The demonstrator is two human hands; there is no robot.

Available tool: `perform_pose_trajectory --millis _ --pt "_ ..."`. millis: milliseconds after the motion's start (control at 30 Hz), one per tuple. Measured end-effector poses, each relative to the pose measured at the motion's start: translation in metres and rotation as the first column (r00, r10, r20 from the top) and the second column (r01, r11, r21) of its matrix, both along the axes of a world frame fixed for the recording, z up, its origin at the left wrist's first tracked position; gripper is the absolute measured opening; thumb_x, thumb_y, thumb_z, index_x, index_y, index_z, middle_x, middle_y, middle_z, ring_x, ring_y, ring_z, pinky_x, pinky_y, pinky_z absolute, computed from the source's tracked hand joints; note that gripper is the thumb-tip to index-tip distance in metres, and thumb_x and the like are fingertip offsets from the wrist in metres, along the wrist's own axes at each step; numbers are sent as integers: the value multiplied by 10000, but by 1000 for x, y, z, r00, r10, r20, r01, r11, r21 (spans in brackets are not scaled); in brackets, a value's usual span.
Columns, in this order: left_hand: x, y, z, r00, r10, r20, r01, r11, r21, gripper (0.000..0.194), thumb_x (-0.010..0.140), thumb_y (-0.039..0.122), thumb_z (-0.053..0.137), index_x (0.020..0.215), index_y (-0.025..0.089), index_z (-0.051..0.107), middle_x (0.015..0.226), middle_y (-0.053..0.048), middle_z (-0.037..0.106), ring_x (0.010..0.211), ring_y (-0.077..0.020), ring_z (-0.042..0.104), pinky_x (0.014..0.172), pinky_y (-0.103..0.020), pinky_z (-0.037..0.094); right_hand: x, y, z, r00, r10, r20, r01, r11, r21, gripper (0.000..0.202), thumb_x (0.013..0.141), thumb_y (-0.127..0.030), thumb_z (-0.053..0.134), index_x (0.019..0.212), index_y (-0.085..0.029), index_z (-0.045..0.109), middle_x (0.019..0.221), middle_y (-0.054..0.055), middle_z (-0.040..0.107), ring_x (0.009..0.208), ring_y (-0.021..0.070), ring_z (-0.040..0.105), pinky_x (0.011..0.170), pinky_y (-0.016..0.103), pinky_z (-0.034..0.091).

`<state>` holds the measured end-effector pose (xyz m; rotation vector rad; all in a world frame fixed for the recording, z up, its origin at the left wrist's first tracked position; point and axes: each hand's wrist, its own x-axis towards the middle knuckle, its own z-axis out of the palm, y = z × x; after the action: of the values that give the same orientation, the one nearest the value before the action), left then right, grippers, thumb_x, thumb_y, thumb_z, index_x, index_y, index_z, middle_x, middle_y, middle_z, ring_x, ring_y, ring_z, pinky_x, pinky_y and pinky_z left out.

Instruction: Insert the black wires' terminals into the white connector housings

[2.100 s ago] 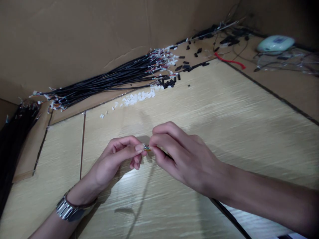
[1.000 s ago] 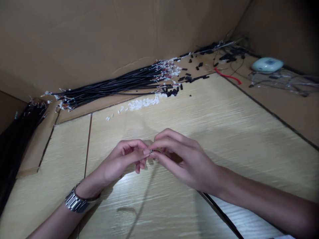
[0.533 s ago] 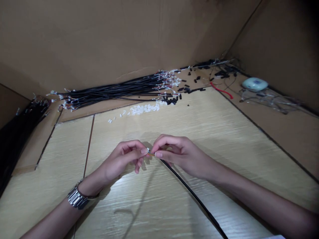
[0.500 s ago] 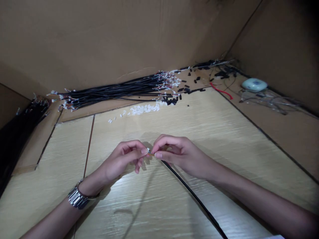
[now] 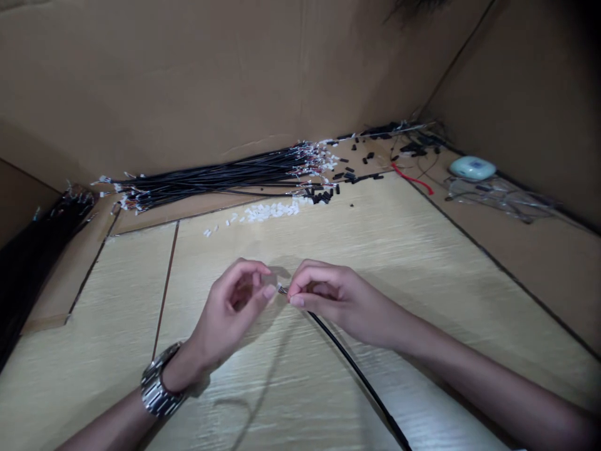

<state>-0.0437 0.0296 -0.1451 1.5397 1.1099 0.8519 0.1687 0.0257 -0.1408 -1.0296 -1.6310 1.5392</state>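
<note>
Black, round cable (image 5: pixel 357 369) with thin, bunched wires (image 5: pixel 283 290) is pinched in your right hand (image 5: pixel 335 302); your empty left hand (image 5: pixel 230 313), thumb and fingers apart, hovers beside the wires.

A black cable (image 5: pixel 350 358) curves down and rightward from the pinch of the right hand (image 5: pixel 342 304); its short wires (image 5: pixel 283 290), whitish at the end, poke out just left of that grip.

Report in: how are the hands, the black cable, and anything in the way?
Right hand pinching black cable near its end, wires poking out leftward. Left hand open beside the wires. Small white pieces lie beyond both hands, not between them.
</note>
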Motion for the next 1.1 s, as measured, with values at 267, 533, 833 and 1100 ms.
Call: perform_pose_trajectory --millis 267,533,833,1100 --pt "0 -5 2 953 -94 -289 217 875 432 178 860 123 668 1013 208 700 925 -62 651 813 -162 629 681 -247 513 -2 -2 -5 993 -33 113 15 987 160 93 902 -194 608 827 -157 649 826 -2 559 664 87 501 551 205 365" --pt "-4 2 -5 922 -82 -379 321 708 629 140 884 74 617 985 161 660 898 -60 650 796 -140 629 676 -227 524 -1 -1 -7 997 -2 83 -2 999 46 88 892 -212 622 826 -161 652 810 -11 574 666 88 494 586 220 369" --pt "-11 8 -6 902 -52 -428 370 604 706 155 879 103 628 1025 155 622 934 -70 668 835 -153 639 689 -255 546 -4 -2 -9 1000 17 26 -15 998 -59 104 887 -248 620 829 -164 636 735 -37 530 627 84 455 581 228 347" --pt "-11 9 -3 875 -52 -481 454 433 779 122 872 78 633 983 127 624 883 -67 705 785 -146 659 660 -237 553 -5 -3 -7 999 29 15 -27 996 -81 88 877 -227 622 815 -168 637 719 -36 543 634 94 467 598 237 358"
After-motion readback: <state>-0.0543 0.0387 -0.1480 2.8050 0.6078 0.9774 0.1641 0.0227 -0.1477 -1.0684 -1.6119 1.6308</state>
